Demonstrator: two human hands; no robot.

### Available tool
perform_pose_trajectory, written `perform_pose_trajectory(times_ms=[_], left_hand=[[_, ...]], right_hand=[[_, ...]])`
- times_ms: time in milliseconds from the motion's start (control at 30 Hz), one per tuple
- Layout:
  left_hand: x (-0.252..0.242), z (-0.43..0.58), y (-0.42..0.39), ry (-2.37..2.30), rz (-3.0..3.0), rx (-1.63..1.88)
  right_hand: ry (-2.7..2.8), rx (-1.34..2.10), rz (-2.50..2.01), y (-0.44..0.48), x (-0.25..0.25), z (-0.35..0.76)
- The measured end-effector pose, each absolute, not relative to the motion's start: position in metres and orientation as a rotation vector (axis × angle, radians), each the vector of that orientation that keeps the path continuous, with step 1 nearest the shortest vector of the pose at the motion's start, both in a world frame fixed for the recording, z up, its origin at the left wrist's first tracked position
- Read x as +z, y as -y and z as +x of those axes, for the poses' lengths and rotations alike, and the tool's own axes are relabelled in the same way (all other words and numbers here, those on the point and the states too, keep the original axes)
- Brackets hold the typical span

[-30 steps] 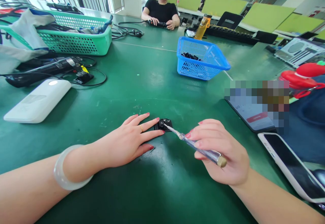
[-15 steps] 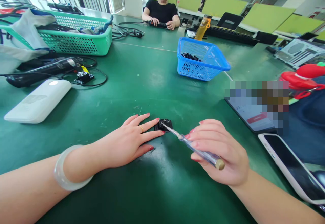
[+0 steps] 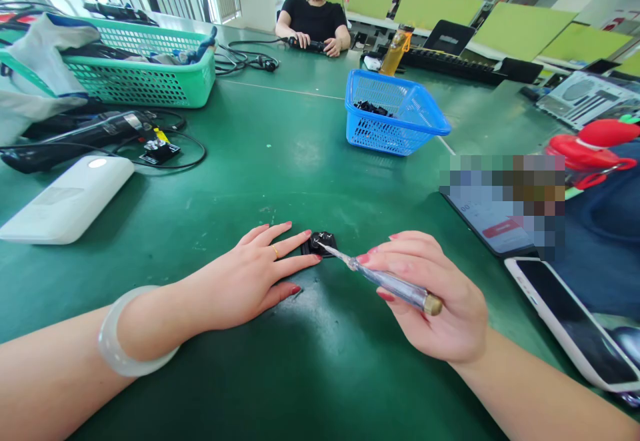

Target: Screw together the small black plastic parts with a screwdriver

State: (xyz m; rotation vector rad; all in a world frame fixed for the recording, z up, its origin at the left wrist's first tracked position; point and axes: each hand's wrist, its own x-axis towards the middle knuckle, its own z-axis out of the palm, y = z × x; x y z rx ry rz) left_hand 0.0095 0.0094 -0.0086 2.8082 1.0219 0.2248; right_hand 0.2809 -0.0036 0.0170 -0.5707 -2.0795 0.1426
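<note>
A small black part [image 3: 323,242] lies on the green table [image 3: 280,161] in front of me. My left hand [image 3: 253,278] rests flat with fingers stretched out, and two fingertips press against the part's left side. My right hand [image 3: 433,298] is closed around a clear-handled screwdriver [image 3: 387,282]. Its metal tip sits on top of the black part.
A blue basket [image 3: 397,114] with black parts stands behind the work spot. At the left are a green basket [image 3: 130,74], a black tool with cables [image 3: 85,136] and a white device [image 3: 65,200]. Two phones [image 3: 570,324] lie at the right. Another person [image 3: 314,21] sits at the far end.
The view shifted slightly. Both hands, the screwdriver and the black part keep nearly the same pose.
</note>
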Motion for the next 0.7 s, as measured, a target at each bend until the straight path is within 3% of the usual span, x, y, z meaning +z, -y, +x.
perform_pose_trajectory(times_ms=[700], left_hand=[[-0.0073, 0.0096, -0.0087, -1.029, 2.813, 0.193]], right_hand=[[2.037, 0.038, -0.55, 0.003, 0.0164, 0.2871]])
